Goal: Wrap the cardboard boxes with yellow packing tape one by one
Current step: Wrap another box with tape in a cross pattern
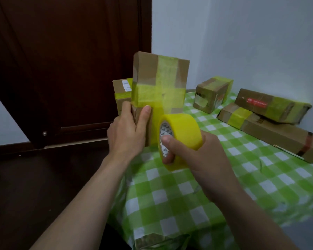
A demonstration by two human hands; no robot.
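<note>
nearest the camera, a cardboard piece (157, 240) is showing at the bottom edge, partly cut off by the frame. a green checked tablecloth (170, 204) is covering the table and hanging over its near-left corner.

the right hand (197, 159) is gripping the yellow tape roll (184, 130): the thumb is pressing into the white printed core and the curled fingers are wrapping the outer face. the roll is standing on edge above the cloth, just right of the held box (146, 69). a strip of tape is running from the roll up onto the lower front of that box.

the left hand (126, 134) is holding the box upright by its lower part, thumb lying on the front face and fingers curling round the left edge. the box is already carrying one vertical and one horizontal yellow band, crossing at mid-height. it is blocking most of a taped box (120, 87) behind it on the left.

farther right, a small taped box (211, 94) is lying near the wall (242, 33). a long flat box (278, 136) is lying along the right side, with a red-labelled box (271, 107) resting tilted on its far end; both are bearing yellow bands.

a dark wooden door (61, 60) is filling the left background.
</note>
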